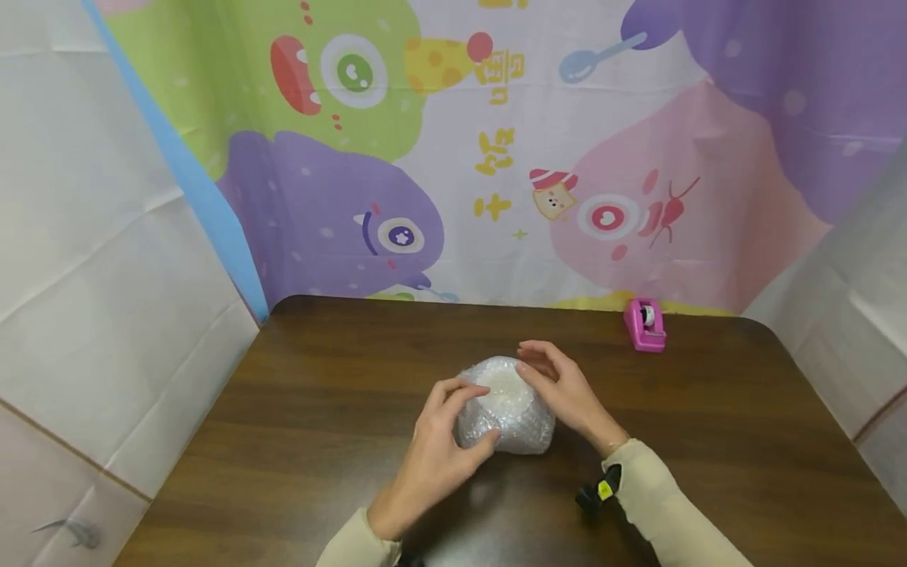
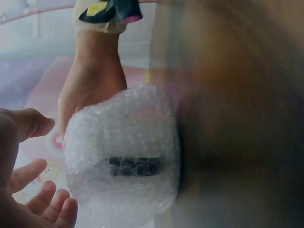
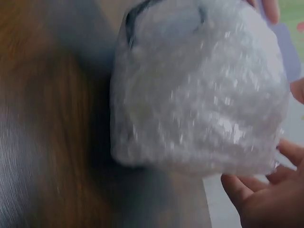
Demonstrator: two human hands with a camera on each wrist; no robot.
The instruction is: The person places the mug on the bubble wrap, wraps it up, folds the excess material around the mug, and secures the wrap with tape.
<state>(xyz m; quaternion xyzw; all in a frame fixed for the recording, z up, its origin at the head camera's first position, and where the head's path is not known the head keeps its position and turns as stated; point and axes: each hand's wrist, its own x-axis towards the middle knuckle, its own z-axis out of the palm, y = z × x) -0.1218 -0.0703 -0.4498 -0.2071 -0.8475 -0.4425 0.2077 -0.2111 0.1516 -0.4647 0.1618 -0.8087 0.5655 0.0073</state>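
Observation:
A rounded bundle in clear bubble wrap (image 1: 520, 425) sits on the table between both hands. Its top looks whitish and round in the head view. A dark rectangular patch (image 2: 134, 166) shows through the wrap in the left wrist view; what is inside cannot be made out. My left hand (image 1: 442, 437) curves at the near left of the bundle, thumb and fingers spread apart. In the left wrist view those fingers (image 2: 40, 202) are extended beside the wrap. My right hand (image 1: 564, 391) rests at the bundle's far right edge, thumb near its top, fingers loosely bent.
A pink tape dispenser (image 1: 646, 324) stands at the back right of the dark wooden table (image 1: 319, 394). Behind the table hangs a cloth with cartoon monsters (image 1: 340, 205). Pale panels (image 1: 92, 236) flank it. A black wrist camera (image 1: 598, 490) is strapped to the right sleeve.

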